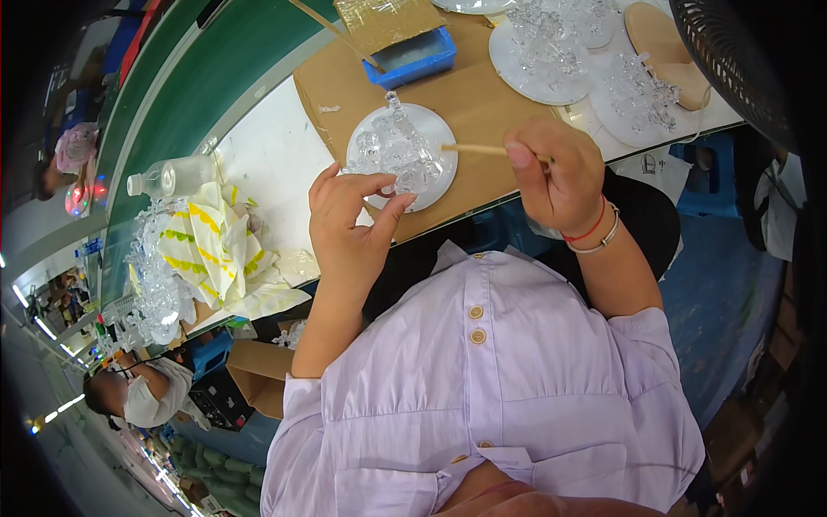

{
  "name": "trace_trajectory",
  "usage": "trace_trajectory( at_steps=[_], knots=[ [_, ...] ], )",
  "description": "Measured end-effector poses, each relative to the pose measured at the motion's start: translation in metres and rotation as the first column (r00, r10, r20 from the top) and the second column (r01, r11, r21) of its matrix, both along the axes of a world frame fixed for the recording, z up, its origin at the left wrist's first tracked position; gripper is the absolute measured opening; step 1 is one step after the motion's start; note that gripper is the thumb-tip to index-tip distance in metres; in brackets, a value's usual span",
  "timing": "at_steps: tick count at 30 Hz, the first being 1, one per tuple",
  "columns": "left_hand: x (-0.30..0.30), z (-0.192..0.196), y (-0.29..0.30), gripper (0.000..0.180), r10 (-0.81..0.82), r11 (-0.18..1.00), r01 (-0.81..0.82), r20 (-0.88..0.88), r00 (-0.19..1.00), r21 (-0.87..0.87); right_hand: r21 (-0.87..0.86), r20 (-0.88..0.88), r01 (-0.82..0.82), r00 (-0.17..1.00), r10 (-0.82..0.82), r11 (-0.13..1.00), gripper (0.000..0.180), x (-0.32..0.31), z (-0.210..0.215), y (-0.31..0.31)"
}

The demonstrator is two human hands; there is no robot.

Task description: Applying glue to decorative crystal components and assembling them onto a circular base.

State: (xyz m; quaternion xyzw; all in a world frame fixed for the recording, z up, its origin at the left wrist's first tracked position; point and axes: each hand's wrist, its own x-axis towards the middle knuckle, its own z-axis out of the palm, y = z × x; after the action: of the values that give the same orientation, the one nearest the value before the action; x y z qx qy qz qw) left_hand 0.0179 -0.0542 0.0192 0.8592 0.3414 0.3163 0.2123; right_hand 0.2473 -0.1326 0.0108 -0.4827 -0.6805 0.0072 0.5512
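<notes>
A round white plate (444,142) lies on the cardboard in front of me, with several small clear plastic pieces (398,146) on it. Over its near left edge, my left hand (349,220) has thumb and index finger curled round a clear plastic piece (390,191), which is hard to make out against the others. My right hand (560,168), to the right of the plate, is closed round a thin wooden stick (474,150). The stick's tip points left and reaches the plate's right rim.
Beyond the plate stands a blue tray (412,73) with a stick leaning in it and a cardboard piece (392,24) above. More white plates (508,65) of clear pieces lie to the right, near a dark fan grille (732,60). A plastic bottle (177,177) and crumpled patterned wrapping (211,246) lie left.
</notes>
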Motion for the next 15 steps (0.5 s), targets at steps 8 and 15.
trace_trajectory(
  at_steps=[8,15],
  knots=[
    [-0.004,0.0,0.003,0.017,-0.019,1.0,0.019,-0.017,1.0,-0.003,-0.033,0.069,0.048,0.997,-0.045,0.998,0.007,0.004,-0.004,-0.002],
    [-0.004,-0.001,0.005,0.016,-0.021,1.0,0.021,-0.015,1.0,0.006,0.01,0.002,0.101,0.995,-0.101,0.995,0.005,0.009,0.014,0.0]
  ],
)
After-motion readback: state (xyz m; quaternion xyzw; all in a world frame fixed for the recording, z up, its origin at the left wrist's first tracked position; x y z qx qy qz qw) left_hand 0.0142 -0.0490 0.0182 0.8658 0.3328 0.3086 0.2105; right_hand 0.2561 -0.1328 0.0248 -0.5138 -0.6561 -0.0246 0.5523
